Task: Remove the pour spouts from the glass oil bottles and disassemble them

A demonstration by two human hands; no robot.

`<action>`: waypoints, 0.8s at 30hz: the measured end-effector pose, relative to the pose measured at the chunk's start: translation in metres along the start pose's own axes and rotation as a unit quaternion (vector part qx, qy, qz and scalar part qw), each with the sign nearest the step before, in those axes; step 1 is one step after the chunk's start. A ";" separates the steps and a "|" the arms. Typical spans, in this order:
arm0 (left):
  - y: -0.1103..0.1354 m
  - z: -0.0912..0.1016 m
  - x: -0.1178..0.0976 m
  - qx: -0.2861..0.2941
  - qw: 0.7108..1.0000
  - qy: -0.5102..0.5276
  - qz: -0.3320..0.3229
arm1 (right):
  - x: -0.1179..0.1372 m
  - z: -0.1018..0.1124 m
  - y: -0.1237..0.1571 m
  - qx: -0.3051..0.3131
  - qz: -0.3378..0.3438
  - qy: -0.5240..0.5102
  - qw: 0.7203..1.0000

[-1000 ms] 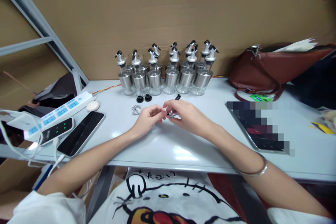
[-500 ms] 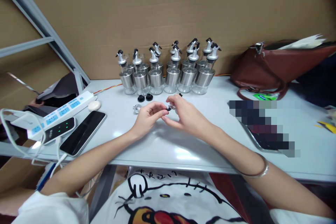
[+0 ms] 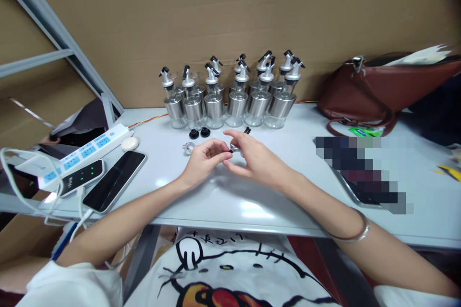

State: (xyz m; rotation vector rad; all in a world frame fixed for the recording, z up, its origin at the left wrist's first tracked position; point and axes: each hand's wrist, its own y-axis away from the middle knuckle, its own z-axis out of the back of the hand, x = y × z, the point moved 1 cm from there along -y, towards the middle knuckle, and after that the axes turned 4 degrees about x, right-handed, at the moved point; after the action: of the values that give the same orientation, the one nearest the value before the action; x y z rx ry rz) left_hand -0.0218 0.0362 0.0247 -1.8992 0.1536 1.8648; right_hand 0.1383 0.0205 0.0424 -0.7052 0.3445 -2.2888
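Observation:
In the head view my left hand is closed in a pinch on a small black part between thumb and fingertips. My right hand is closed around a silver pourer head, whose end meets the black part. The fingers hide much of both pieces. Left of my left hand lies another silver pourer head. Two black rubber stoppers, a left one and a right one, sit just behind it. A small black lever lies behind my right hand.
Glass-and-steel oil bottles with pourer tops stand in rows at the back. At left are a power strip, a phone, a black device and a white round case. A brown bag stands at right.
My right index finger has stretched a little farther left over the pourer head. The right hand has shifted slightly, so more of the black lever behind it shows. My left hand stays put.

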 end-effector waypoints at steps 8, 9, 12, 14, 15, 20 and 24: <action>-0.002 0.000 0.005 0.051 0.997 0.050 0.019 | 0.002 0.003 0.001 -0.014 0.033 -0.012 0.999; -0.002 0.000 0.006 0.060 0.996 0.058 0.021 | 0.002 0.002 0.002 -0.018 0.037 -0.016 0.999; -0.001 -0.001 0.011 0.104 0.991 0.083 0.027 | 0.003 0.002 0.003 -0.028 0.050 -0.030 0.998; 0.001 -0.002 0.014 0.143 0.985 0.095 0.029 | 0.003 0.001 0.003 -0.026 0.058 -0.038 0.997; 0.001 -0.002 0.014 0.162 0.982 0.095 0.031 | 0.004 0.000 0.004 -0.025 0.062 -0.040 0.997; 0.002 -0.003 0.005 0.205 0.975 0.076 0.031 | 0.006 -0.002 0.004 -0.045 0.093 -0.012 0.995; 0.002 -0.002 0.000 0.196 0.976 0.085 0.042 | 0.007 -0.002 0.003 -0.049 0.092 0.008 0.995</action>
State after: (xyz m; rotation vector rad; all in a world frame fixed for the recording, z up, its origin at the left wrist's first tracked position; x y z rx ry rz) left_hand -0.0204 0.0337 0.0242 -1.7900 0.6189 1.5774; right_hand 0.1343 0.0139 0.0424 -0.6752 0.5114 -2.1151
